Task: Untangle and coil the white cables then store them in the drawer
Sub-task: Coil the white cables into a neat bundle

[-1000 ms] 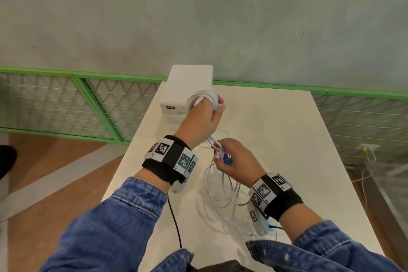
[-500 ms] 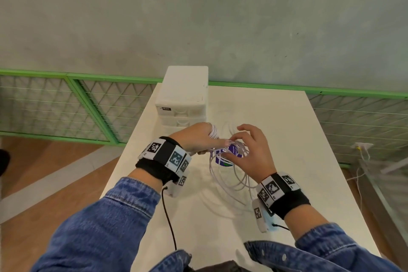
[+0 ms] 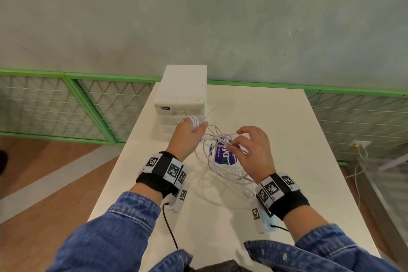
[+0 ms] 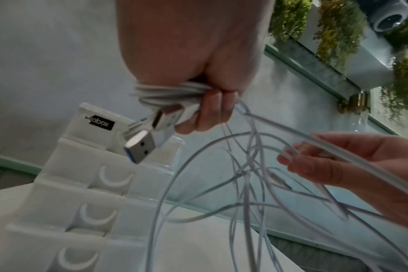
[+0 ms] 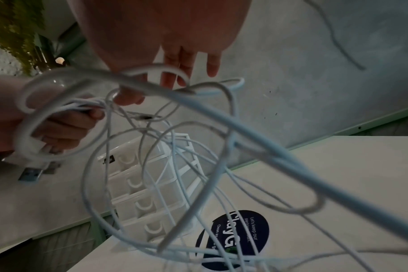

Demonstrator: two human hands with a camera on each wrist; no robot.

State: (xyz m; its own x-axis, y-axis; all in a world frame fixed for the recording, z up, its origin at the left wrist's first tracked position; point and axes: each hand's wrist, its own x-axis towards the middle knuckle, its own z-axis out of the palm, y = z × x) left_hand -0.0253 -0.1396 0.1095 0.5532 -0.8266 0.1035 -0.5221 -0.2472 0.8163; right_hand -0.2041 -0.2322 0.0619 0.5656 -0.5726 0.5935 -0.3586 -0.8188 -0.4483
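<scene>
My left hand [image 3: 194,128] grips a coil of white cable [image 3: 193,121] wound round its fingers, just in front of the white drawer unit [image 3: 182,93]. Two USB plugs [image 4: 140,145] stick out below that hand [image 4: 210,110]. Loose white cable loops [image 3: 220,172] run from it to my right hand [image 3: 237,139] and sag onto the table. The right hand pinches a strand between thumb and forefinger, its other fingers spread. The left wrist view shows strands lying across the right hand's fingers [image 4: 310,165]. The tangle [image 5: 175,165] fills the right wrist view.
The white table [image 3: 287,161] carries a round purple sticker [image 3: 223,154] under the cables. The drawer unit [image 4: 82,184] stands at the table's far left corner with its drawers closed. A green mesh railing [image 3: 88,104] and a grey wall lie behind.
My left hand has come down and back from the drawer unit's top with the coil. My right hand has moved forward over the sticker and spread its fingers.
</scene>
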